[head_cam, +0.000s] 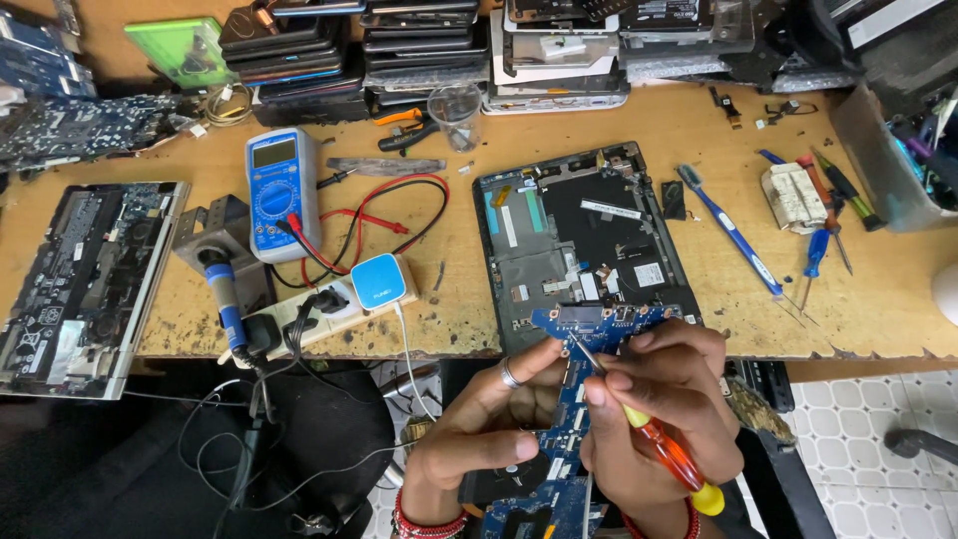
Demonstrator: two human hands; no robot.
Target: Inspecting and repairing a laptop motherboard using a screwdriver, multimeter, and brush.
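Two bare hands meet over a blue circuit board (589,324) held below the bench edge. The left hand (489,424), ringed, pinches the board's left edge between thumb and fingers. The right hand (664,399) curls tight around a screwdriver (659,439) with a glossy orange-and-yellow handle, its thin metal tip touching the board. Just beyond the fingers lies an open black laptop shell (579,240) on scuffed wood. Farther left of the left hand sits a blue multimeter (279,190).

Blue circuit board (589,324); orange-and-yellow screwdriver (669,449) handle just below it. Left of the board: blue multimeter (282,190) with red and black leads (384,215). Tan, stained desk (878,289).
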